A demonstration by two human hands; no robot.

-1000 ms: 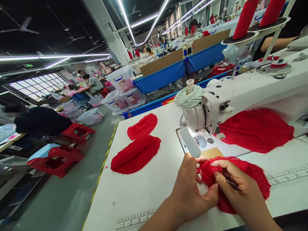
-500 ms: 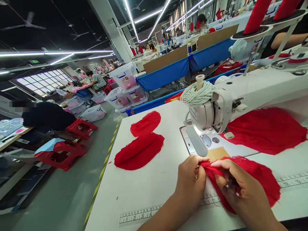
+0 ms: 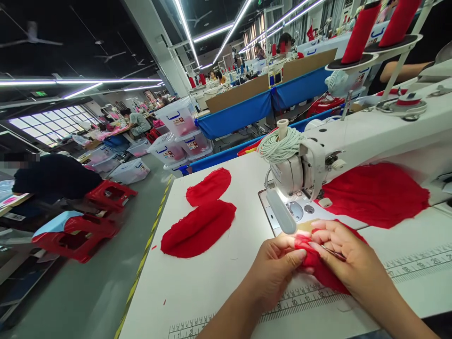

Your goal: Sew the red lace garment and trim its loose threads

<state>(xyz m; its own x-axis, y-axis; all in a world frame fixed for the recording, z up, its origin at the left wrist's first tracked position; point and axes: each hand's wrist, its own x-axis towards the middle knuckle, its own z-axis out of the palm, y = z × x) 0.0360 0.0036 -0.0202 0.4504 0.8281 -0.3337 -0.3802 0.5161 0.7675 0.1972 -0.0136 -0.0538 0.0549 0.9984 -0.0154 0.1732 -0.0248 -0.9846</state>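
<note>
Red fabric piece (image 3: 326,272) is bunched between your two hands, just above the near edge of the white sewing table (image 3: 208,287), in front of the sewing machine (image 3: 356,148). Your left hand (image 3: 273,266) pinches its gathered end between thumb and fingers. Your right hand (image 3: 348,256) has its fingers curled round a thin metal tool (image 3: 334,252), its thumb tip against the cloth; you cannot tell whether the right index finger grips the fabric too. The piece's lower part hangs between your hands, partly hidden by the right one.

Below your hands, a printed ruler (image 3: 302,302) runs along the table. Just beyond them sit a tan patch (image 3: 306,227) and a grey paddle-shaped part (image 3: 281,210) that slants down from the machine head. A coil of pale green cord (image 3: 278,147) rests on that head.

Under the machine's arm lies a larger red panel (image 3: 376,195). To your left, two red oval pieces (image 3: 199,229) lie flat, one touching or nearly touching the other. Red thread cones (image 3: 362,35) stand above the machine; past the table's left side are red stools (image 3: 76,238).
</note>
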